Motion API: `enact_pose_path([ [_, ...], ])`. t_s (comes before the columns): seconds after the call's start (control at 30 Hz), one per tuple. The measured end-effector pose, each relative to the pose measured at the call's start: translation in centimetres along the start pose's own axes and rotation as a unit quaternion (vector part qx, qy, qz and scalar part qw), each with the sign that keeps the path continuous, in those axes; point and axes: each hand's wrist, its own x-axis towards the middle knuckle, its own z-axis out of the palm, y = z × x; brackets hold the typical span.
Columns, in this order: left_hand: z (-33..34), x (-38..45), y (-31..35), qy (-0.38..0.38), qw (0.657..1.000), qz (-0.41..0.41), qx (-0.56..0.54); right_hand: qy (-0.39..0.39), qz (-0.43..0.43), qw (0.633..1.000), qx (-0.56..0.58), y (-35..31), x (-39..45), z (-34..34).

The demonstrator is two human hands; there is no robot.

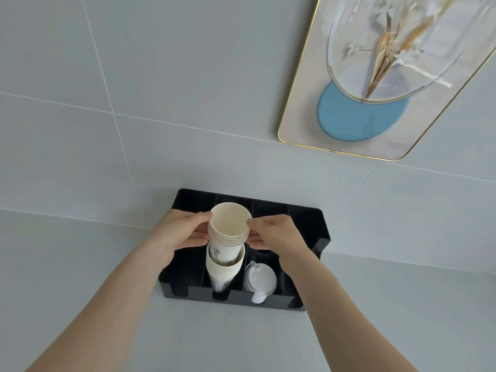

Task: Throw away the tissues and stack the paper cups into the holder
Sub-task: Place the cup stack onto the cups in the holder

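1. While no tissues show anywhere in view, the step in hand looks like the cup half of the task: a nested stack of paper cups (pixel 228 229) is being fed into the black holder (pixel 316 224) that sits on the grey bench (pixel 80 264).
2. At the left, the left hand (pixel 178 232) reaches forward with the forearm stretched out from the lower left corner. Its fingers (pixel 201 217) are curled closed against the left side of the stack, thumb near the rim and the others lower on the wall.
3. In the middle, the held stack stands roughly upright, mouth open toward the camera. Its bottom end sits inside the mouth of a second stack of cups (pixel 224 267) that already lies in the holder's second slot from the left.
4. Just right of that slot, white lids (pixel 259 277) fill the neighbouring compartment.
5. At the right, the right hand (pixel 276 232) mirrors the left, pinching the stack's right side near the rim, forearm coming in from the lower right.
6. Next, I judge, the stack must be pressed straight down along the slot's line, kept square so the rims nest without crushing, then both hands let go.
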Motion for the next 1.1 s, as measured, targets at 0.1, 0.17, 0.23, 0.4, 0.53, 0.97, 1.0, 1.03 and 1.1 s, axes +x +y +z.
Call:
enact_pose_path([
  [0.1, 0.1, 0.9, -1.7, 0.0, 1.0, -0.01, 0.004, 0.003, 0.009, 1.0, -0.019, 1.6, 0.7, 0.7],
  [0.17, 0.2, 1.4, -2.7, 0.001, 1.0, -0.016, 0.01, 0.007, 0.006, 0.999, -0.044, 2.4, 1.0, 1.1],
  [0.23, 0.3, 1.9, -3.6, 0.005, 1.0, -0.012, 0.025, 0.016, 0.003, 0.997, -0.071, 3.0, 1.3, 1.5],
  [0.4, 0.4, 2.6, -4.9, 0.03, 0.996, 0.031, 0.076, 0.031, 0.0, 0.994, -0.109, 3.6, 1.5, 2.0],
  [0.53, 0.5, 2.7, -5.0, 0.055, 0.991, 0.057, 0.105, 0.028, -0.004, 0.993, -0.118, 3.8, 1.5, 2.1],
  [0.97, 1.1, 1.8, -5.6, 0.06, 0.993, 0.048, 0.084, 0.025, -0.009, 0.994, -0.102, 5.0, 1.2, 1.7],
  [1.0, 1.2, 1.8, -5.6, 0.062, 0.993, 0.05, 0.088, 0.024, -0.012, 0.995, -0.1, 5.1, 1.2, 1.7],
  [1.03, 1.3, 1.6, -5.4, 0.065, 0.992, 0.051, 0.098, 0.022, -0.014, 0.994, -0.106, 5.1, 1.0, 1.5],
  [1.1, 1.3, 1.3, -5.5, 0.063, 0.988, 0.056, 0.127, 0.024, -0.028, 0.99, -0.137, 5.1, 0.6, 1.2],
])
